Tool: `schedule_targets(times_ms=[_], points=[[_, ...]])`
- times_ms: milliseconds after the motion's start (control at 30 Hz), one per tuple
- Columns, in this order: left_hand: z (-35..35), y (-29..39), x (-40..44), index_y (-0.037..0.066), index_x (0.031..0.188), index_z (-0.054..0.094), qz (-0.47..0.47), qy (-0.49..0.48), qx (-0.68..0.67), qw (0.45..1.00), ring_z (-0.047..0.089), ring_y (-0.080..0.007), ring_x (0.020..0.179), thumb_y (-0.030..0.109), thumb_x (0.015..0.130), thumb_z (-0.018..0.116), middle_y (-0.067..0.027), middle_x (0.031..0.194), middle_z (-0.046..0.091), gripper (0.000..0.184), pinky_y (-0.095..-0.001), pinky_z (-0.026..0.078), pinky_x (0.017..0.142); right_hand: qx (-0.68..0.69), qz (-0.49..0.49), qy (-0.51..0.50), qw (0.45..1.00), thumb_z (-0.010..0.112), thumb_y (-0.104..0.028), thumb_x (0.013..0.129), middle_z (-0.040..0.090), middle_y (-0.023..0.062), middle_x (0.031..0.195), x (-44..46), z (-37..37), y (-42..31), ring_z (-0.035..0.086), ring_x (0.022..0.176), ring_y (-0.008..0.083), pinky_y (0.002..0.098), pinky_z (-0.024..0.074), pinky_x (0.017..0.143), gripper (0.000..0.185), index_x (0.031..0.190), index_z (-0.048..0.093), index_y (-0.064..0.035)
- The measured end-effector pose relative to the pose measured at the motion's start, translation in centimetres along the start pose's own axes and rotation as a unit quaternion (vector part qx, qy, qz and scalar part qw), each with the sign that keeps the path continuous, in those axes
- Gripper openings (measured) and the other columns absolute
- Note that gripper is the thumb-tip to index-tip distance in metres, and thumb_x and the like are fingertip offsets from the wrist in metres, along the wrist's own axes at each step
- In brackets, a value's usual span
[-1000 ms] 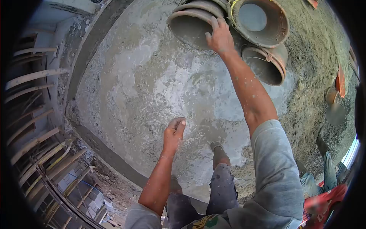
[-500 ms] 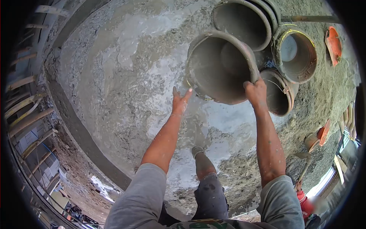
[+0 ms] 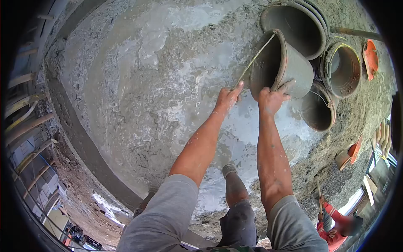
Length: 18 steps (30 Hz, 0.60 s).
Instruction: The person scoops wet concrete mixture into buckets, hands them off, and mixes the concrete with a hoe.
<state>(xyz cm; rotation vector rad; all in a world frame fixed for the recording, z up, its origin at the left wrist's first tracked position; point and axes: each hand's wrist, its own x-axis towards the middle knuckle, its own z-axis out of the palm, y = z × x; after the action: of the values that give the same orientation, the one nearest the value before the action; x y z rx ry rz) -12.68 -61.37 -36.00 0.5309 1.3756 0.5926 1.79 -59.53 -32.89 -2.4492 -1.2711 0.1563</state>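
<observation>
A mud-coated bucket [image 3: 300, 69] is tilted on its side in front of me, its mouth facing left. My left hand [image 3: 229, 97] is closed around the lower end of its thin handle [image 3: 257, 57], which is pulled out from the rim. At the lower rim, my right hand [image 3: 272, 101] grips the bucket, fingers spread along its outer wall. Right behind it stand a large stack of buckets [image 3: 294, 26], a bucket with yellow on its rim [image 3: 349, 75] and a smaller dark bucket [image 3: 315, 112].
Wet grey concrete [image 3: 168, 84] covers the ground, bordered on the left by a smooth strip [image 3: 90, 145]. A pole [image 3: 357, 33] and an orange piece [image 3: 370, 61] lie at the right. At lower right, a person in red [image 3: 333, 239] holds a long-handled tool [image 3: 317, 182].
The bucket has turned from mouth-up to tilted, mouth leftward. My left hand has moved right and taken the handle. My right hand has shifted left along the rim.
</observation>
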Motion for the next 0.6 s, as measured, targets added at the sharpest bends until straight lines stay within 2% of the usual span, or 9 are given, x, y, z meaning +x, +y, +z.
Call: schedule_targets(times_ms=[100, 133, 167, 200, 300, 367, 500, 567, 600], points=[[-1.9, -3.4, -0.3, 0.007, 0.066, 0.061, 0.019, -0.054, -0.015, 0.998, 0.042, -0.0097, 0.056, 0.059, 0.081, 0.058, 0.0012, 0.059, 0.049, 0.054, -0.0272, 0.035, 0.055, 0.004, -0.053, -0.032, 0.998, 0.053, -0.004, 0.07, 0.02, 0.0506, 0.128, -1.3, 0.7, 0.2, 0.038, 0.114, 0.0586, 0.0459, 0.0419, 0.093, 0.094, 0.147, 0.0, -0.014], [-2.5, -4.7, -0.5, 0.008, 0.063, 0.058, 0.034, -0.069, -0.046, 0.996, 0.041, -0.0096, 0.055, 0.059, 0.081, 0.058, 0.0021, 0.059, 0.047, 0.054, -0.0268, 0.034, 0.054, 0.003, -0.121, -0.034, 0.992, 0.053, -0.003, 0.07, 0.02, 0.0514, 0.127, -1.5, 0.1, 0.5, 0.04, 0.113, 0.0585, 0.0459, 0.0421, 0.093, 0.095, 0.147, 0.0, -0.0149], [-2.8, -6.2, -1.4, 0.008, 0.062, 0.057, 0.029, -0.066, -0.102, 0.992, 0.04, -0.0095, 0.055, 0.058, 0.082, 0.058, 0.0026, 0.059, 0.047, 0.053, -0.0267, 0.034, 0.055, 0.0, -0.19, -0.037, 0.981, 0.052, -0.002, 0.069, 0.021, 0.0523, 0.126, -2.1, -0.3, 0.7, 0.041, 0.112, 0.0584, 0.0458, 0.0423, 0.093, 0.095, 0.147, 0.0, -0.0158], [-3.3, -7.4, -3.4, 0.009, 0.061, 0.056, 0.022, -0.064, -0.155, 0.985, 0.039, -0.0094, 0.055, 0.056, 0.083, 0.058, 0.003, 0.059, 0.046, 0.051, -0.0265, 0.034, 0.055, -0.027, -0.144, -0.077, 0.986, 0.053, 0.0, 0.067, 0.025, 0.0483, 0.128, -3.0, -0.3, 0.5, 0.042, 0.111, 0.0576, 0.0461, 0.0414, 0.095, 0.096, 0.148, 0.004, -0.0169], [-9.2, -12.0, -7.9, 0.013, 0.059, 0.052, 0.023, -0.037, -0.258, 0.965, 0.038, -0.0097, 0.054, 0.048, 0.085, 0.058, 0.0038, 0.057, 0.044, 0.044, -0.0274, 0.036, 0.06, 0.027, -0.216, -0.163, 0.962, 0.053, 0.002, 0.066, 0.023, 0.0469, 0.13, -8.0, 0.1, -1.5, 0.043, 0.11, 0.0568, 0.0468, 0.0427, 0.093, 0.097, 0.148, 0.005, -0.0185], [-14.2, -16.2, -11.2, 0.016, 0.057, 0.048, 0.075, -0.003, -0.39, 0.918, 0.034, -0.0075, 0.053, 0.04, 0.086, 0.06, 0.0052, 0.053, 0.037, 0.04, -0.0273, 0.03, 0.054, -0.019, -0.298, -0.195, 0.934, 0.054, 0.003, 0.066, 0.018, 0.0482, 0.131, -13.1, 1.8, -5.0, 0.043, 0.11, 0.0571, 0.0467, 0.0457, 0.089, 0.099, 0.148, 0.004, -0.0198], [-20.1, -17.8, -18.9, 0.017, 0.059, 0.047, 0.018, 0.085, -0.524, 0.847, 0.036, -0.0079, 0.054, 0.034, 0.086, 0.06, 0.0048, 0.055, 0.04, 0.035, -0.0274, 0.032, 0.059, -0.089, -0.24, -0.26, 0.931, 0.055, -0.001, 0.067, 0.018, 0.0552, 0.124, -23.6, 2.0, -12.7, 0.055, 0.089, 0.0573, 0.0464, 0.0509, 0.078, 0.1, 0.148, 0.001, -0.0189], [-20.9, -18.5, -22.3, 0.016, 0.06, 0.047, 0.014, 0.09, -0.553, 0.828, 0.036, -0.0083, 0.053, 0.033, 0.086, 0.06, 0.0048, 0.056, 0.04, 0.034, -0.028, 0.033, 0.06, -0.106, -0.228, -0.285, 0.925, 0.055, -0.002, 0.067, 0.019, 0.0568, 0.121, -26.1, 1.0, -14.2, 0.056, 0.087, 0.0566, 0.0453, 0.0518, 0.076, 0.098, 0.148, 0.001, -0.0188], [-21.3, -17.1, -24.7, 0.017, 0.059, 0.043, -0.03, 0.139, -0.564, 0.813, 0.032, -0.0093, 0.052, 0.029, 0.085, 0.059, 0.0053, 0.055, 0.036, 0.033, -0.0291, 0.031, 0.059, -0.111, -0.217, -0.294, 0.924, 0.054, -0.003, 0.067, 0.019, 0.0576, 0.12, -27.1, 0.4, -14.8, 0.057, 0.085, 0.0562, 0.0448, 0.0522, 0.075, 0.098, 0.148, 0.001, -0.0187]])
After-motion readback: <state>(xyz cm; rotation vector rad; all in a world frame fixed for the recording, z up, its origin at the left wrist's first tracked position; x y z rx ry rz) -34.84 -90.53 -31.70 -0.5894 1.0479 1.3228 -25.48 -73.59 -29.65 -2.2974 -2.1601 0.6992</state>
